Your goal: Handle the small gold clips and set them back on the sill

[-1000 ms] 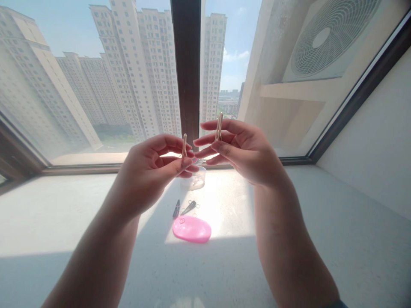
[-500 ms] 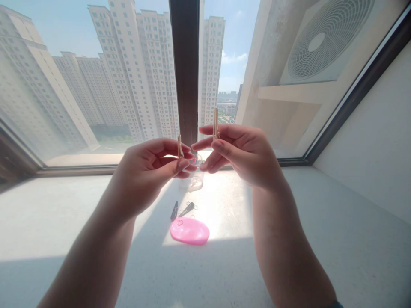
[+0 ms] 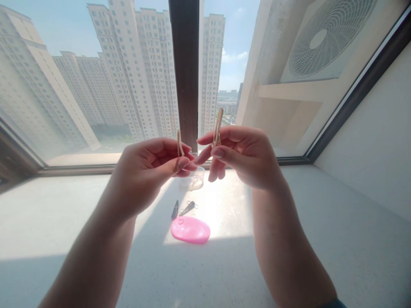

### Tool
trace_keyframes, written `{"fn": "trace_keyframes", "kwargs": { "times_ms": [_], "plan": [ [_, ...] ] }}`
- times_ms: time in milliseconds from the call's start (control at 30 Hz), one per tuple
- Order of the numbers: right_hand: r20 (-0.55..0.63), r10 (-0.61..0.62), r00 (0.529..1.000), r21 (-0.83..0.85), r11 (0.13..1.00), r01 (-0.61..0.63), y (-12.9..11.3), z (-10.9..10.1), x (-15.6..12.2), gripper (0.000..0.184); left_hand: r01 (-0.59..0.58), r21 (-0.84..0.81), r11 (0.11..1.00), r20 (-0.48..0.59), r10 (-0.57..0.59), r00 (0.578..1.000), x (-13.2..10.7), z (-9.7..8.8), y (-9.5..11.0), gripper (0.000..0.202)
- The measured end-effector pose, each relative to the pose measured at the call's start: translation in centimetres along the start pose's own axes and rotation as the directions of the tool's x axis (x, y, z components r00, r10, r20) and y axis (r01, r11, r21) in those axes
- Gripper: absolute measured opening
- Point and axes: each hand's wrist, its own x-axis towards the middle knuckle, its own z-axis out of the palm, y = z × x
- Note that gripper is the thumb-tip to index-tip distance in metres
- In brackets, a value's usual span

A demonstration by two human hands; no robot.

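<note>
Between thumb and fingers, my left hand point(image 3: 150, 164) pinches a small gold hair clip point(image 3: 180, 143) that points upward. My right hand point(image 3: 242, 154) holds a longer gold hair clip point(image 3: 217, 128), also upright, with its two prongs slightly apart. The hands are close together above the sill, and the right index fingertip reaches near the left fingers. Behind and below them stands a clear plastic tub point(image 3: 194, 180), partly hidden by my left fingers. Nearer to me lie a dark snap hair clip point(image 3: 175, 209), a second dark clip point(image 3: 189, 208) and a few small ring-shaped bands.
A pink oval lid point(image 3: 190, 230) lies on the white windowsill point(image 3: 154, 273), with a small band on it. Beyond the sill rise the window glass and a dark upright frame point(image 3: 186, 77). A pale wall point(image 3: 372, 128) closes the right side.
The right hand's clip has tilted slightly to the right and its prongs show more apart. My right lower fingers have dropped away from the left hand. The left hand is almost unmoved.
</note>
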Motion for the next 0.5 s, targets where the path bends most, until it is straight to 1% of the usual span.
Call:
{"fn": "trace_keyframes", "kwargs": {
  "times_ms": [267, 500],
  "plan": [
    [0.005, 0.01, 1.0, -0.021, 1.0, -0.009, 0.23, -0.02, 0.09, 0.032, 0.014, 0.007, 1.0, -0.006, -0.014, 1.0, -0.07, -0.01, 0.25, 0.019],
    [0.009, 0.047, 0.999, -0.037, 0.998, -0.047, 0.16, 0.0, 0.06, 0.033, 0.012, 0.01, 1.0, 0.018, -0.012, 1.0, -0.04, -0.14, 0.18, 0.02]
  ]
}}
